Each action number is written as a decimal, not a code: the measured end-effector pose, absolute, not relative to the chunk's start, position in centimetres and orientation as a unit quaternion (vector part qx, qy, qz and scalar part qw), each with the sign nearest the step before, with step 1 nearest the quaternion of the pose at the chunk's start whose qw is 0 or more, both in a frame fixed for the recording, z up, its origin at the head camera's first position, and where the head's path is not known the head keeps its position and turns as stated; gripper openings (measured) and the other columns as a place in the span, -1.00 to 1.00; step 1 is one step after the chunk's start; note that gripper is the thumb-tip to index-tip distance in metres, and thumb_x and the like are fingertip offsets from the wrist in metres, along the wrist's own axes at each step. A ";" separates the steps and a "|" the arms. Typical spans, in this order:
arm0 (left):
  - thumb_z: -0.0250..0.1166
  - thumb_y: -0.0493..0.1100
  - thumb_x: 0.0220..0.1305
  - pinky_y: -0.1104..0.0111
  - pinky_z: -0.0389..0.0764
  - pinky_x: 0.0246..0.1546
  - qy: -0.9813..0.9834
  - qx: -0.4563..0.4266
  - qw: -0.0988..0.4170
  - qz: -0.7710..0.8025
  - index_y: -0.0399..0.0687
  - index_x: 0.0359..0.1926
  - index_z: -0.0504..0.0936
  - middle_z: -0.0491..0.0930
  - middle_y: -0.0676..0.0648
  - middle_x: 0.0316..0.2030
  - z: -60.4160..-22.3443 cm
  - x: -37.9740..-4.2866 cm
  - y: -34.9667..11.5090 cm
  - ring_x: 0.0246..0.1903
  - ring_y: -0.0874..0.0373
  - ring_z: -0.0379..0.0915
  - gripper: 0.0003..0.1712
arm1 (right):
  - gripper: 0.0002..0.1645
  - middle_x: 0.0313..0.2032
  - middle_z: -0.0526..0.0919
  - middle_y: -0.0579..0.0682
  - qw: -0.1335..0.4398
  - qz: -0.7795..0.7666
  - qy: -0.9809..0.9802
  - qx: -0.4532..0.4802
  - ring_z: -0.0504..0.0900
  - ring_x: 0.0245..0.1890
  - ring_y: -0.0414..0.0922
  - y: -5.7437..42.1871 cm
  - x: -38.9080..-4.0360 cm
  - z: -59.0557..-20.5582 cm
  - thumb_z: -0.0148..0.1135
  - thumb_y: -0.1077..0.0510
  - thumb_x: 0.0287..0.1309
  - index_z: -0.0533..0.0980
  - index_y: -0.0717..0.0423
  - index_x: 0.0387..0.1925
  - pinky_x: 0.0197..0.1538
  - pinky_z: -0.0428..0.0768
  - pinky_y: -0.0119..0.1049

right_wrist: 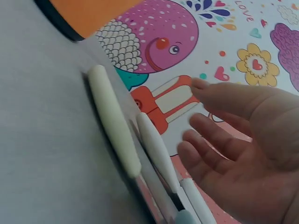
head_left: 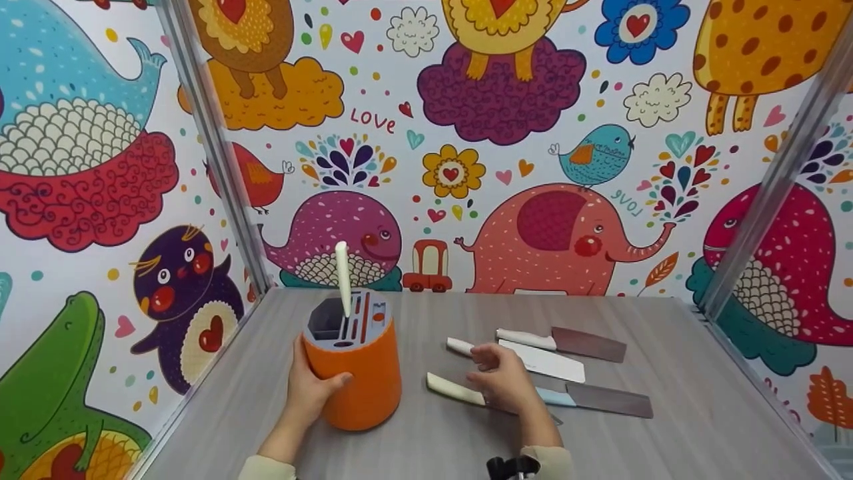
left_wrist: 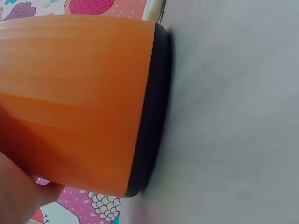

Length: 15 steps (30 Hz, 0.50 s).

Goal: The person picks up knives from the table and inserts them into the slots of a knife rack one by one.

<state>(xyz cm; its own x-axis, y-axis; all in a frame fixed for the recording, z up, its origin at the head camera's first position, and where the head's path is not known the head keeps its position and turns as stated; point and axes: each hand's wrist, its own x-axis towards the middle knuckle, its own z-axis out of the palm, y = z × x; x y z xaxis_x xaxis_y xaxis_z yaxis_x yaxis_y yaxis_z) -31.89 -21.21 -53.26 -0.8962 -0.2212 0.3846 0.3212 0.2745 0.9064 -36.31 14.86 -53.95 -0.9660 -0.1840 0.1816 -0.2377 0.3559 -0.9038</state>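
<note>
Right of the orange knife block (head_left: 366, 393), gripped by the left hand (head_left: 312, 387), I have a cream-handled knife (head_left: 458, 390) lying on the table (head_left: 426, 457), handle toward the block, blade slanting right and toward the person. The right hand (head_left: 503, 377), nearer of the 2, hangs above, fingers parted, holding nothing.

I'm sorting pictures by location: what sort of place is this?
Probably a small booth set up for demonstration or filming, though I can't be sure: cartoon-animal walls meet at metal posts, close around a wood-grain table.
</note>
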 end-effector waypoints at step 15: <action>0.59 -0.22 -0.08 0.70 0.34 0.17 -0.765 -0.034 0.222 -0.603 0.14 0.49 0.02 0.38 -0.02 0.34 -53.4 -31.9 -21.3 0.14 0.36 0.37 0.21 | -0.53 -0.29 0.72 0.05 -0.007 0.387 -0.897 0.212 0.64 -0.27 -0.12 13.3 -36.3 -55.3 0.54 0.40 -0.29 0.64 0.24 -0.19 -0.21 0.62 -0.24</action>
<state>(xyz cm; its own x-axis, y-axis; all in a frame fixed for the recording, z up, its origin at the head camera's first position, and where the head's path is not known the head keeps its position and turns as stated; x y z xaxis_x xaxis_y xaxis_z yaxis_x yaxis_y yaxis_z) -31.89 -21.30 -53.37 -0.8988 -0.2154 0.3817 0.3208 0.2699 0.9079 -36.34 13.34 -55.31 -0.9104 -0.3851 0.1510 -0.3742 0.6109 -0.6977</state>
